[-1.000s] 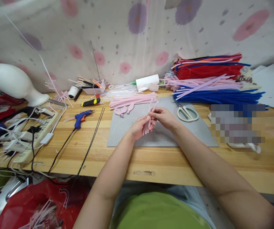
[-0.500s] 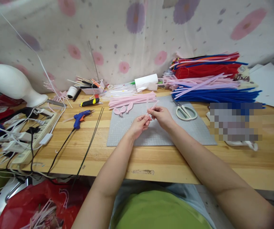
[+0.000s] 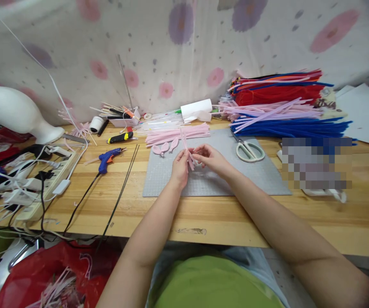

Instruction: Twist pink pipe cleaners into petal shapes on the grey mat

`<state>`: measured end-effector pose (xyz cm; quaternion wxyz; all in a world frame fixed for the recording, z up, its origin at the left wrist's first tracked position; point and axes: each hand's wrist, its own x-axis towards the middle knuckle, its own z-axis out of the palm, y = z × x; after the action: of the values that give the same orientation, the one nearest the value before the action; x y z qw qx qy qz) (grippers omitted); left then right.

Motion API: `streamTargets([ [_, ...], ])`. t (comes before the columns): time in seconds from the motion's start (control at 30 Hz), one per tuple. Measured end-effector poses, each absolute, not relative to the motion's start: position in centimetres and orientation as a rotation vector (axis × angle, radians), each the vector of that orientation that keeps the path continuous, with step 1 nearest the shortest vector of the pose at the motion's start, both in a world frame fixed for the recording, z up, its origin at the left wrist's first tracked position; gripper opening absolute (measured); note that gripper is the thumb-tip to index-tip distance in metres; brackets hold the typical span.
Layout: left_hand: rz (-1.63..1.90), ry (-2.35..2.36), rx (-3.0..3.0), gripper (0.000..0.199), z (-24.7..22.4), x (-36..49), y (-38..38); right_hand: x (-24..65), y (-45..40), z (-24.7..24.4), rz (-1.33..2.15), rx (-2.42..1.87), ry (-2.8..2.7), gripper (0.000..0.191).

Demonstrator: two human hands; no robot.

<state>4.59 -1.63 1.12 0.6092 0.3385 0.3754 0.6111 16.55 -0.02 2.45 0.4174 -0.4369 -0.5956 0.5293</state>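
Note:
Above the grey cutting mat, my left hand pinches a few pale pink pipe cleaners, whose ends stick out above and below the fingers. My right hand meets them from the other side, thumb and fingertips closed at the pipe cleaners; the exact contact is partly hidden. Two pink leaf-like shaped pieces lie on the mat's upper left, below a row of straight pink pipe cleaners. White-handled scissors rest on the mat to the right.
A blue glue gun, a yellow-black utility knife and thin dark rods lie left. A cabled power strip stands farther left. Piles of blue and red pipe cleaners fill the back right. A red bag hangs below the edge.
My hands have shifted slightly left, and the pink pipe cleaners are turned more upright in my left hand. My right hand's fingers have loosened and lowered beside them.

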Motion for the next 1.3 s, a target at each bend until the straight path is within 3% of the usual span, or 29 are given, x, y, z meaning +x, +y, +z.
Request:
streamTargets([
  [0.17, 1.469, 0.839, 0.741, 0.017, 1.2, 4.5, -1.5, 15.6, -0.5, 1.9, 0.883, -1.228, -1.805, 0.024],
  [0.53, 1.516, 0.732, 0.525, 0.010, 1.5, 4.8, -1.7, 14.4, -1.2, 2.1, 0.585, -1.141, -2.090, 0.023],
  [0.7, 1.511, 0.793, 0.568, 0.011, 1.5, 4.8, -1.7, 14.5, -1.1, 1.8, 0.635, -1.165, -2.066, 0.024],
  [1.1, 1.164, 0.794, 0.782, 0.018, 1.8, 4.1, -2.0, 17.7, 1.6, 4.7, 1.404, -1.022, -1.713, 0.031],
  [1.3, 1.123, 0.777, 0.867, 0.022, 1.7, 4.0, -1.9, 17.1, 2.7, 5.9, 1.359, -0.963, -1.831, 0.026],
])
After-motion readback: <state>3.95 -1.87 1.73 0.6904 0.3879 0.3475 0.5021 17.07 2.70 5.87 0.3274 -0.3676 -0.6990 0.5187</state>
